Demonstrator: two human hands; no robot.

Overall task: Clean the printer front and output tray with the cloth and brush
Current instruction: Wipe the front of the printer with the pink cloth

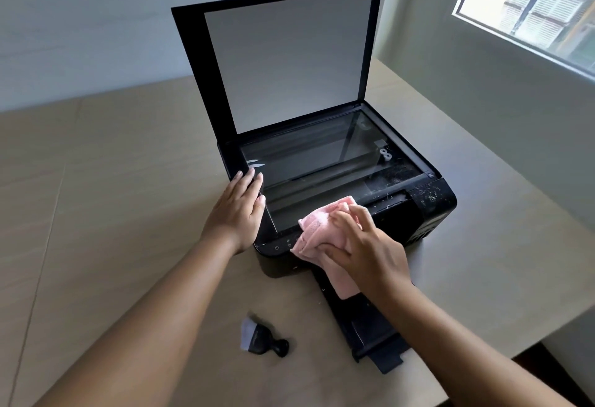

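A black printer (431,204) stands on the table with its scanner lid (283,52) raised and the glass exposed. Pale dust specks cover its right front corner. My right hand (363,245) presses a folded pink cloth (317,229) onto the printer's front edge, just right of the control buttons. My left hand (240,207) lies flat on the printer's left edge, fingers together, holding nothing. The black output tray (370,326) sticks out toward me below my right wrist. A small black brush (262,337) with pale bristles lies on the table left of the tray.
The beige table (112,213) runs to a wall at the back and right, with its right edge near the printer. A window (534,4) is at the upper right. A dark gap shows beyond the table's near right corner.
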